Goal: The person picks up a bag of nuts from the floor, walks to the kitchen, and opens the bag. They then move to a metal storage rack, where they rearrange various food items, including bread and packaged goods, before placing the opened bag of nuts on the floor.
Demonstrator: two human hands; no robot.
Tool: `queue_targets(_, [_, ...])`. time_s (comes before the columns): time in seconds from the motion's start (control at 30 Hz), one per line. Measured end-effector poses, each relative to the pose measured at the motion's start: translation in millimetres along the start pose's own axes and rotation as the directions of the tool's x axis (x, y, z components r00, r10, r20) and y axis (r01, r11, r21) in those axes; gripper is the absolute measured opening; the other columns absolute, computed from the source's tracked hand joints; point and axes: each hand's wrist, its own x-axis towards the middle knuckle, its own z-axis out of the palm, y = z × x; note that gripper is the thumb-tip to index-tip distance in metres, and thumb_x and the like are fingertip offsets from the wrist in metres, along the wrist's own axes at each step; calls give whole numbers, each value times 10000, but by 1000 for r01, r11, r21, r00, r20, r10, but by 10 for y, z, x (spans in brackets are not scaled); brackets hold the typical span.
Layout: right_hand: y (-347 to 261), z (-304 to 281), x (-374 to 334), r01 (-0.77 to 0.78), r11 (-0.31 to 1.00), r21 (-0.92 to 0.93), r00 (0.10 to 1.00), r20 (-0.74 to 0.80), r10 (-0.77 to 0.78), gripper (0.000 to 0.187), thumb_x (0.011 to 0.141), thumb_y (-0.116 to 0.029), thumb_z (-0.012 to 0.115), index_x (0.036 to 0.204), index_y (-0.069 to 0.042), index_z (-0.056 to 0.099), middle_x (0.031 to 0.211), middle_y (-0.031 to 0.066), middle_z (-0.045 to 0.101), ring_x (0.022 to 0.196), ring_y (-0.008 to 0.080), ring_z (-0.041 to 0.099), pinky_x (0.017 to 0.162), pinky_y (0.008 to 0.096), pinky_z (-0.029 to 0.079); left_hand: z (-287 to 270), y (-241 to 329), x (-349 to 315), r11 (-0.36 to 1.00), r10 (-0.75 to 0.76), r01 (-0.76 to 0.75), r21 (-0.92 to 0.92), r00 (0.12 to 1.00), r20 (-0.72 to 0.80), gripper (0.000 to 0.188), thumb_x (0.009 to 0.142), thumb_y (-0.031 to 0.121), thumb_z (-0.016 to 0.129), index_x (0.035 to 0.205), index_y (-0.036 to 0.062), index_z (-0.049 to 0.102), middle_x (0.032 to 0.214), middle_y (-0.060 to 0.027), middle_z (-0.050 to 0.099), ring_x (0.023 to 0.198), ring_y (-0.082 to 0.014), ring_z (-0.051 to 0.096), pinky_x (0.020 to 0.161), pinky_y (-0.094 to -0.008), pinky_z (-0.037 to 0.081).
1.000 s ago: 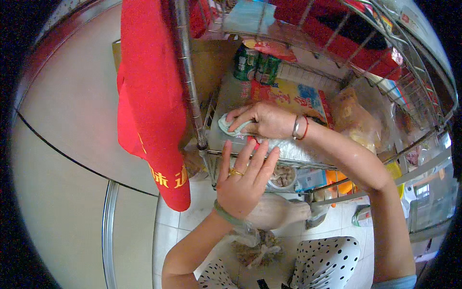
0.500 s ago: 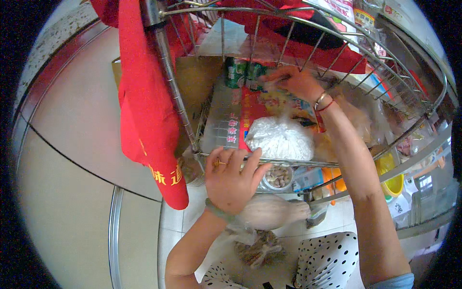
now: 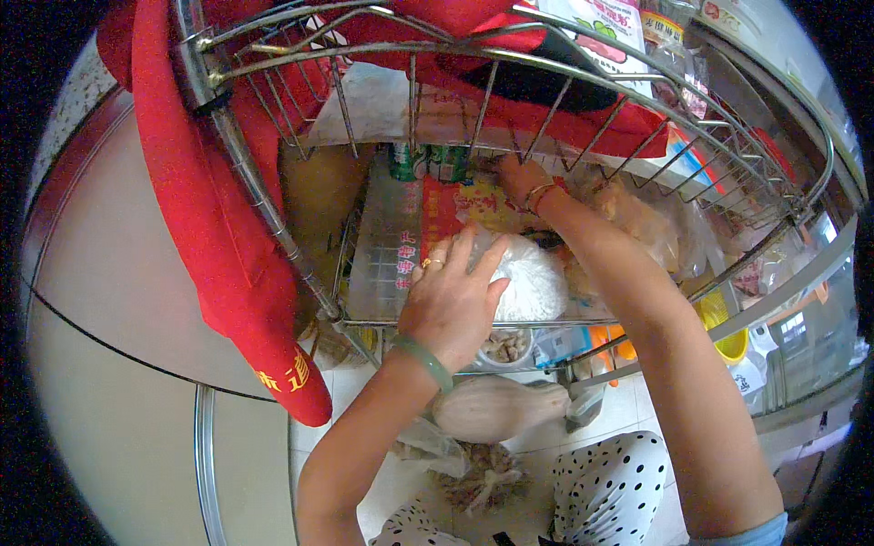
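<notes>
From my remote seat I saw a pale cabinet door point(image 3: 114, 273) filling the left of the frame. Next to it, a red cloth point(image 3: 218, 246) with yellow lettering hung alongside the metal post point(image 3: 264, 196) of a wire rack. Two green cans point(image 3: 402, 162) stood on the rack's lower shelf, at upper centre. The left hand point(image 3: 452, 296), a green bangle point(image 3: 426, 358) on its wrist, reached to the centre; its fingers were loosely spread over the left side of a white bag point(image 3: 533, 282), grasping nothing that I could make out. That bag sat on the front of the shelf, just right of centre. Below, a pale squash point(image 3: 496, 408) lay near a bowl point(image 3: 507, 348). The right hand point(image 3: 522, 178) was deep in the shelf, above the bag in the frame; its fingers were dark and partly hidden, so I could not tell whether it gripped anything. Farther right were a brownish plastic bag point(image 3: 642, 226) and a yellow tub point(image 3: 731, 346).
</notes>
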Motion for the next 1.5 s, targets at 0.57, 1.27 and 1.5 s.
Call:
queue_targets(0.57, [11,-802,-823,110,989,102,980,152,-125,300,746,-231,671,1031,-152,720,982,153,689,889,340,663,825,409,525,26,-26,19,999,-54,54,6,998,30,448,820,258,670,1208,56,576,1015,-183,589,935,-371,557,839,-443,464])
queue_targets(1.27, [408,178,-94,104,958,269,990,-117,-74,250,769,-135,621,993,-40,675,983,212,645,925,368,619,804,434,500,76,67,174,987,-63,87,-137,984,168,202,752,275,721,920,163,704,835,-85,659,835,-297,636,733,-418,479])
queue_targets(1.5, [-129,-1035,-802,270,890,367,881,278,-382,299,724,-154,651,1005,-70,711,1010,175,664,959,340,626,865,411,495,-91,43,88,986,-108,127,-109,980,169,220,771,311,706,942,174,713,839,-81,654,791,-294,638,690,-412,497])
